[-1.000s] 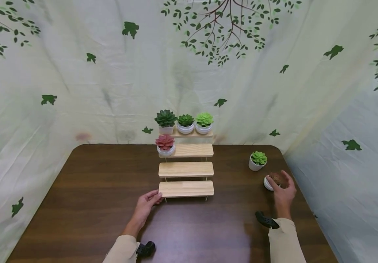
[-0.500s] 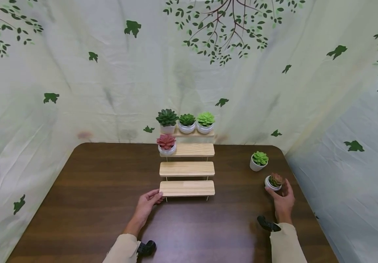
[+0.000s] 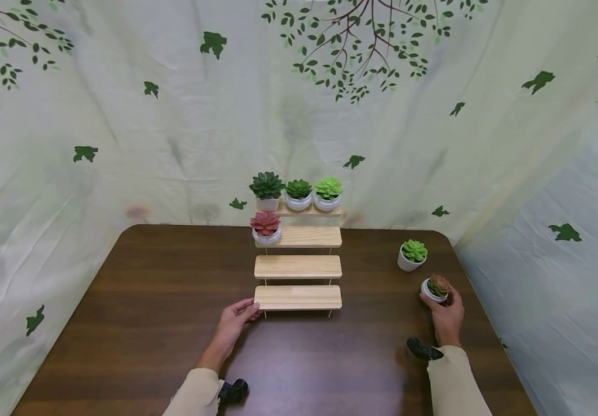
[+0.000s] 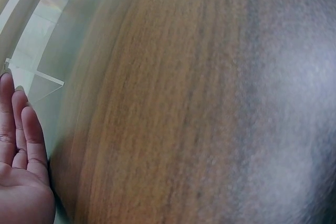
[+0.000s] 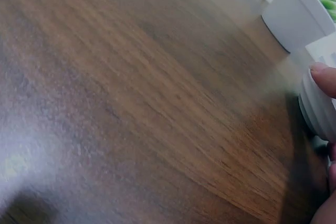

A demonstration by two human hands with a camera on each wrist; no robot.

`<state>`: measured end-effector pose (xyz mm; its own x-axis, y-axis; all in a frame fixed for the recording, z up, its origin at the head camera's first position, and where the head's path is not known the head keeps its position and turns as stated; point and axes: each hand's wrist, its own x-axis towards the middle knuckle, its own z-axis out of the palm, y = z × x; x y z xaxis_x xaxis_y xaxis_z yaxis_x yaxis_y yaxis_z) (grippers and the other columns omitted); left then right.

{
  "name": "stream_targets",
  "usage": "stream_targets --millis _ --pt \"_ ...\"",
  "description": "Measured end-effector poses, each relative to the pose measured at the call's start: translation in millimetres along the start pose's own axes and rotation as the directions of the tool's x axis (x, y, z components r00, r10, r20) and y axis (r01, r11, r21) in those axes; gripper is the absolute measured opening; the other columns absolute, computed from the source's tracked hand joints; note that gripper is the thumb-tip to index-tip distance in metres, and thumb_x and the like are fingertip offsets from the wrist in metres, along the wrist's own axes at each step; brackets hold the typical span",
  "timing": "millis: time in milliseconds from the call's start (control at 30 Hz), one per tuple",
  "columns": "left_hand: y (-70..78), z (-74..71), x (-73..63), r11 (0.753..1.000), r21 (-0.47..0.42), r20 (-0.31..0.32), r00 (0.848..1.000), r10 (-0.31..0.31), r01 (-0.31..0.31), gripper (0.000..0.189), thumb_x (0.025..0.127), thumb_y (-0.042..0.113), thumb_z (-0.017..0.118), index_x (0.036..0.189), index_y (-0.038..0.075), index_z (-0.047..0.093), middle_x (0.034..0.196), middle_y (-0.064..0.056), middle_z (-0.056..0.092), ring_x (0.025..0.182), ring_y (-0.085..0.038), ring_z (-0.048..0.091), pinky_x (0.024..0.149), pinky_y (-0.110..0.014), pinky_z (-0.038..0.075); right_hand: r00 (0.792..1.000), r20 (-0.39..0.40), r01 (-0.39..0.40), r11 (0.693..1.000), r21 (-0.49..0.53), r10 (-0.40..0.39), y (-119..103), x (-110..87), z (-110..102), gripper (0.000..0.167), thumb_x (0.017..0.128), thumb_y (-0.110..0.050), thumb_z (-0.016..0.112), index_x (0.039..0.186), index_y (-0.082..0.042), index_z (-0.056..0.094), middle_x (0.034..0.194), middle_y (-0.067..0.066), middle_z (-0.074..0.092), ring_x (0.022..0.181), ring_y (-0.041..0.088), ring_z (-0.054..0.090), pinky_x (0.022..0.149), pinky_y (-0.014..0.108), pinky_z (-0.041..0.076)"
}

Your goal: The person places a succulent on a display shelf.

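On the right of the table, my right hand (image 3: 448, 316) grips a small white ribbed pot (image 5: 319, 106) holding a reddish-brown succulent (image 3: 438, 285). The thumb lies on the pot's near left side, the fingers at its right. The pot appears to be at table level; whether it touches the table is unclear. My left hand (image 3: 232, 326) holds the left end of the lowest step of a tiered wooden display stand (image 3: 297, 297), thumb at its edge. In the left wrist view, several fairly straight fingers (image 4: 34, 140) reach up near a clear support (image 4: 50, 78).
A light-green succulent in a white pot (image 3: 411, 256) stands behind the held one. The stand's top step carries a dark-green succulent (image 3: 267, 188), a smaller green one (image 3: 298, 192) and a bright-green one (image 3: 328, 192). A red succulent (image 3: 265, 226) sits below, at left.
My right hand has come round from over the brown succulent to the pot's near side and closed its fingers on it. The left hand stays at the stand; the view shifts slightly.
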<state>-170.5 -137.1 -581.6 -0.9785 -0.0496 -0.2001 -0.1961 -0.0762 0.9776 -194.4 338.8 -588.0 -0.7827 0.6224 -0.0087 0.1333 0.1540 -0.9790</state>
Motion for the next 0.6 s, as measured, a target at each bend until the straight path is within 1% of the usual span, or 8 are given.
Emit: stream_targets --millis 167,433,500,600 --pt "-1.9 -1.3 1.3 1.0 -0.004 -0.006 1.0 -0.009 0.009 0.034 0.093 0.005 0.062 0.117 -0.017 0.057 0.083 -0.007 0.069 0.075 -0.012 0.063 0.072 -0.023 0.051 1.0 -0.014 -0.008 1.0 0.021 0.008 1.6 1.0 2.2 0.071 0.078 0.005 0.075 0.14 0.002 0.041 0.144 0.02 0.044 0.129 0.03 0.041 0.108 0.036 0.035" --pt "-0.8 -0.6 0.8 1.0 0.001 -0.01 1.0 -0.006 0.006 0.034 0.093 0.006 0.062 0.117 -0.017 0.057 0.083 -0.007 0.069 0.075 -0.013 0.063 0.072 -0.023 0.051 0.999 -0.033 -0.012 1.0 0.015 0.012 1.0 -1.2 2.3 0.07 0.078 0.006 0.075 0.14 0.003 0.043 0.14 0.021 0.046 0.126 0.034 0.042 0.105 0.041 0.037" --pt "-0.5 -0.4 0.8 1.0 0.012 -0.009 1.0 0.001 -0.001 0.034 0.093 0.006 0.062 0.117 -0.018 0.057 0.083 -0.007 0.069 0.075 -0.012 0.063 0.072 -0.023 0.051 0.999 -0.042 -0.012 1.0 0.02 0.012 0.4 -2.3 2.5 0.069 0.077 0.006 0.075 0.139 0.003 0.043 0.14 0.021 0.046 0.125 0.033 0.043 0.104 0.04 0.038" --pt "-0.4 0.1 1.0 1.0 0.01 -0.009 1.0 0.001 -0.001 0.034 0.093 0.006 0.062 0.117 -0.018 0.057 0.083 -0.007 0.069 0.075 -0.012 0.063 0.072 -0.024 0.051 0.998 -0.061 -0.014 1.0 0.022 0.015 1.0 -3.7 1.8 0.069 0.077 0.004 0.077 0.138 0.003 0.045 0.139 0.021 0.047 0.123 0.029 0.045 0.1 0.03 0.04"
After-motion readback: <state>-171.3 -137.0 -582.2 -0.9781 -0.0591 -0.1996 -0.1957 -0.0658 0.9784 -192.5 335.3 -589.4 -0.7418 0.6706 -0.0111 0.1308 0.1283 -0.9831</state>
